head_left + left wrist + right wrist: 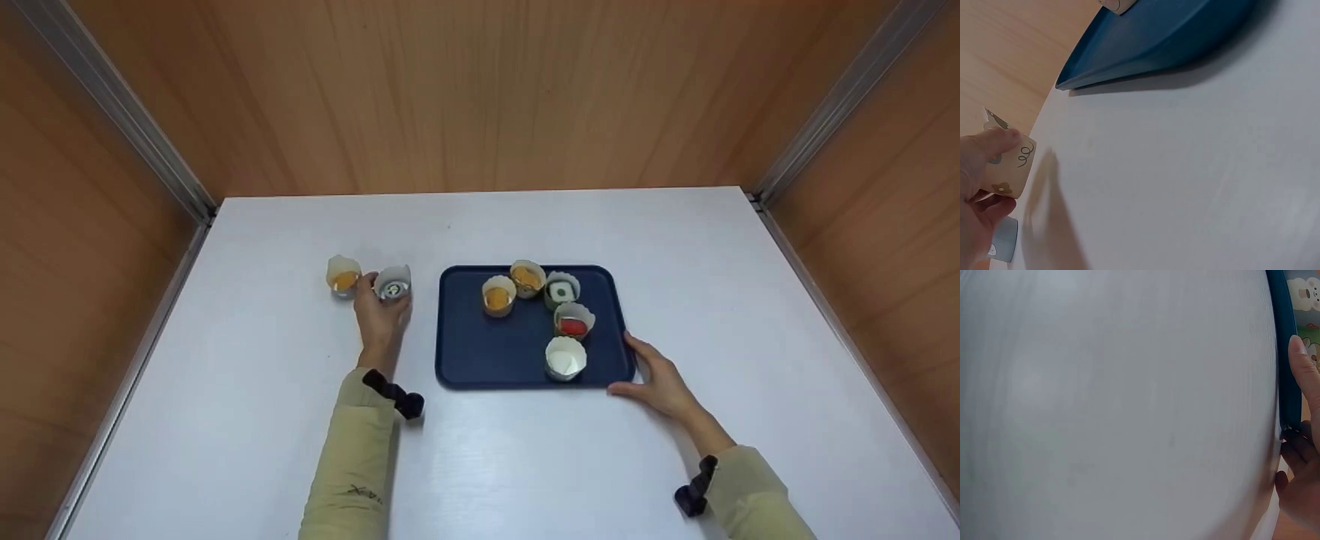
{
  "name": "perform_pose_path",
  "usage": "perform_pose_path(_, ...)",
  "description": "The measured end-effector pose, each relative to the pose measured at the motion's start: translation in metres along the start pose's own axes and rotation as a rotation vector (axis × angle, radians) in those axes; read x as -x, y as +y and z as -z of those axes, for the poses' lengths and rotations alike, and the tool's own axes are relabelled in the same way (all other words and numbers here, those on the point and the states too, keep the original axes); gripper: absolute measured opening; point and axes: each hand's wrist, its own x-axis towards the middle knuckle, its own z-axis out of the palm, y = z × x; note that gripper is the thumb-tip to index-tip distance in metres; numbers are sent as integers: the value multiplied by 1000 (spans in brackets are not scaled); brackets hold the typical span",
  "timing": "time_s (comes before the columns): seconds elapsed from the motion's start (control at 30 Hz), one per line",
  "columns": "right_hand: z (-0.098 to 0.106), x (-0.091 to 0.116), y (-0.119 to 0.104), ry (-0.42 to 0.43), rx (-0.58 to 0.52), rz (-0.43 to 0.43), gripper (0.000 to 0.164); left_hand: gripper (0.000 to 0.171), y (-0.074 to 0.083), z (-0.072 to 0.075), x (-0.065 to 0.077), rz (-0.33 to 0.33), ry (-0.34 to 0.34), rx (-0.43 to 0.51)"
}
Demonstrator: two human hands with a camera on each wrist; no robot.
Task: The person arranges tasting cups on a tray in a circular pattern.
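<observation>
In the head view my left hand grips a paper baking cup with a small silvery round piece inside, left of the tray. The left wrist view shows my thumb and fingers around this cream cup, which has a flower and a curl printed on it. Just left of that hand stands another paper cup with an orange piece in it. My right hand holds the near right corner of the dark blue tray, its thumb along the front edge and its fingers at the right side.
On the tray stand two cups with orange pieces, a cup with a white piece, a cup with a red piece and a white-lined cup. Wooden panels bound the white table behind and at both sides.
</observation>
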Motion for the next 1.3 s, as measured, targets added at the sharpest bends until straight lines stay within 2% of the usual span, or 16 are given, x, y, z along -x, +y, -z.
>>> perform_pose_path(0.47, 0, 0, -2, -4, -3, 2, 94, 58, 10, -1, 27, -141, 18, 18)
perform_pose_path(1.0, 0, 0, -2, -9, -4, -19, 95, 58, 34, -11, 59, -169, -54, 38)
perform_pose_path(1.3, 0, 0, -1, -3, -11, 0, 94, 58, 42, -19, 76, -184, -76, 57)
